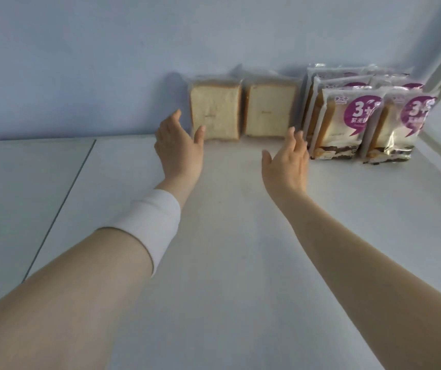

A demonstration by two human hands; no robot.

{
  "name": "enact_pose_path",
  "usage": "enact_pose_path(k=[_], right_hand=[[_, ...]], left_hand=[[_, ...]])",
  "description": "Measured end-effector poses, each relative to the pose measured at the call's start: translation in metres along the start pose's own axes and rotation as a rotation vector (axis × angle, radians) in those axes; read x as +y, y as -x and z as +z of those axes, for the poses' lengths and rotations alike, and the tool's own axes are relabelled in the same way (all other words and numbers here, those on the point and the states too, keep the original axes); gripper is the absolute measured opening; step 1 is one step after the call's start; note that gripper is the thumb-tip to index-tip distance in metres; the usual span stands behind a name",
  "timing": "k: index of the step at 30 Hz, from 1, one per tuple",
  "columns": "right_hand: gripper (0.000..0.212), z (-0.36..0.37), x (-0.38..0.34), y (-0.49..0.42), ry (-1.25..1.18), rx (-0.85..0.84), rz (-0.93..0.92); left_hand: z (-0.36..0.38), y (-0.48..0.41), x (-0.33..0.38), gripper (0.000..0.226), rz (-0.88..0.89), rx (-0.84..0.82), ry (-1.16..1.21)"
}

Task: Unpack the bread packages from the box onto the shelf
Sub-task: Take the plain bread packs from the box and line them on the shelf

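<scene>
Left of the purple-label packs point(347, 124), two clear bread packages point(215, 110) stand on the shelf point(240, 236); left hand point(179, 145) and right hand point(287, 161) hover, grip open. Likely soft, light: cradle both sides.

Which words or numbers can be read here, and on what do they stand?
"3+": front left purple package.
"紫米": same package, below the "3+"; the rest is hidden.
"3+": front right purple package, its edge cut off.
Small print on these and on the clear toast packages: too small to read.
</scene>
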State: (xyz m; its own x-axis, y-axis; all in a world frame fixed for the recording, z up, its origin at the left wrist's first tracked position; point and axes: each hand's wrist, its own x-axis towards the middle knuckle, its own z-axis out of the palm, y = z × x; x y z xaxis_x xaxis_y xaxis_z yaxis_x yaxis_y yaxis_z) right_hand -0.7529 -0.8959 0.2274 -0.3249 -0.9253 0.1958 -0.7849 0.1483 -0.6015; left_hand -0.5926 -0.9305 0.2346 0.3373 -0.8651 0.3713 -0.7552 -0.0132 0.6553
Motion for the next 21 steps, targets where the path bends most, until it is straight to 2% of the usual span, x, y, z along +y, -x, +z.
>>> enact_pose_path(k=[4,8,14,18,21], right_hand=[[0.058,-0.036,0.016,0.069,0.32,-0.069,-0.041],[0.054,-0.086,0.045,0.137,0.487,-0.113,0.009],[0.053,-0.195,0.125,0.23,0.558,-0.075,0.194],[0.048,-0.278,0.207,0.299,0.632,-0.075,0.324],[0.046,-0.328,0.278,0.36,0.663,-0.135,0.478]], left_hand=[[-0.036,0.069,0.007,0.051,0.426,-0.326,-0.37],[-0.059,0.135,0.035,0.048,0.596,-0.531,-0.543],[-0.064,0.252,0.131,0.048,0.798,-0.679,-0.561],[-0.05,0.358,0.213,0.04,0.986,-0.706,-0.504],[-0.03,0.454,0.264,0.042,1.108,-0.793,-0.474]])
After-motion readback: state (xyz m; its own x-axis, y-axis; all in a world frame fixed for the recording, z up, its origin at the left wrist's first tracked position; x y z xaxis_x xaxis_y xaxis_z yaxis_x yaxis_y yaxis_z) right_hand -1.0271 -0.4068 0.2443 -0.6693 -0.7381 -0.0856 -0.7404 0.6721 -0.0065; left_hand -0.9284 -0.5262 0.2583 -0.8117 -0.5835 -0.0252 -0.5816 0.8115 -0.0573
